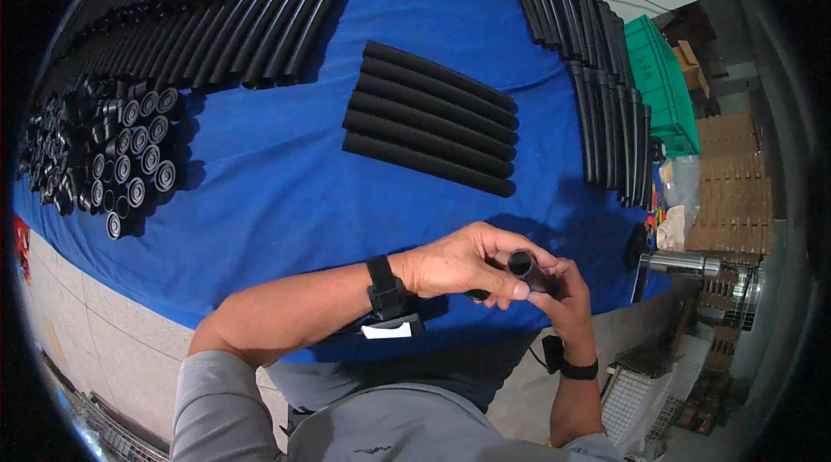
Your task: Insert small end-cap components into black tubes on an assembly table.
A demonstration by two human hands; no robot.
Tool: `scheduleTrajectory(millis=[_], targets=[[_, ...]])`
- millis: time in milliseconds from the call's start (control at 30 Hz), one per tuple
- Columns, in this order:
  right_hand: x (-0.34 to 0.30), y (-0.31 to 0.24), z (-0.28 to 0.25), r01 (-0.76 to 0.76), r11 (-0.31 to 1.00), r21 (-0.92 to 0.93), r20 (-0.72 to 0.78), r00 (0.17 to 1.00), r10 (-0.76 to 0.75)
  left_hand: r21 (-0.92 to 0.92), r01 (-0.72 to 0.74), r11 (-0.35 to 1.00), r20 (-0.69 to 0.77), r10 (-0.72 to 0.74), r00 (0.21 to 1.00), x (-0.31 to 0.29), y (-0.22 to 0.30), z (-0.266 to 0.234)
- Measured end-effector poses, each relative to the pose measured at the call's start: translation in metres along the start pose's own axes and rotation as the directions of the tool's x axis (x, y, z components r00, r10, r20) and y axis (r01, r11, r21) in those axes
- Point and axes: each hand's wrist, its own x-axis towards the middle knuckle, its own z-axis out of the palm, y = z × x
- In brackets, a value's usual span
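Close to my body, over the near edge of the blue-covered table, both hands meet at a short-looking black tube [523, 266]. Its open round end faces up toward me; the rest is foreshortened and partly behind my fingers. My left hand [463, 264] is closed, with thumb and fingers at the tube's rim. A small dark round piece [477, 295] shows under the left palm, too hidden to name. Fingers of my right hand [571, 296] wrap round the tube's side. Beyond my hands, several black foam-like sleeves [430, 120] lie side by side on the cloth.
Long black tubes [251, 20] lie in rows at the far left, with a heap of black round caps [130, 146] nearer. More black tubes [610, 129] line the right side. A green crate [662, 85], stacked cardboard [731, 176] and a metal cylinder [684, 264] stand right of them.
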Motion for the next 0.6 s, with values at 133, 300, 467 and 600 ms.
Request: scheduleTrajectory(millis=[133, 300, 467, 600], targets=[[0.003, 0.002, 0.001, 0.028, 0.999, -0.017, -0.021, 0.999, -0.028, -0.003, -0.015, 1.0, -0.028, 0.015, 0.999, 0.0, -0.001, -0.003], [0.006, -0.009, 0.008, 0.015, 1.0, -0.022, -0.099, 0.995, -0.017, -0.008, -0.003, 1.0, -0.028, 0.003, 1.0, -0.001, 0.0, -0.003], [0.006, 0.003, -0.004, 0.036, 0.998, -0.054, -0.021, 0.999, -0.037, -0.015, -0.001, 1.0, -0.04, 0.001, 0.999, 0.0, -0.001, -0.002], [0.009, -0.012, 0.009, 0.082, 0.991, -0.109, -0.087, 0.992, -0.091, -0.013, -0.005, 1.0, -0.036, 0.005, 0.999, 0.0, -0.002, -0.003]])
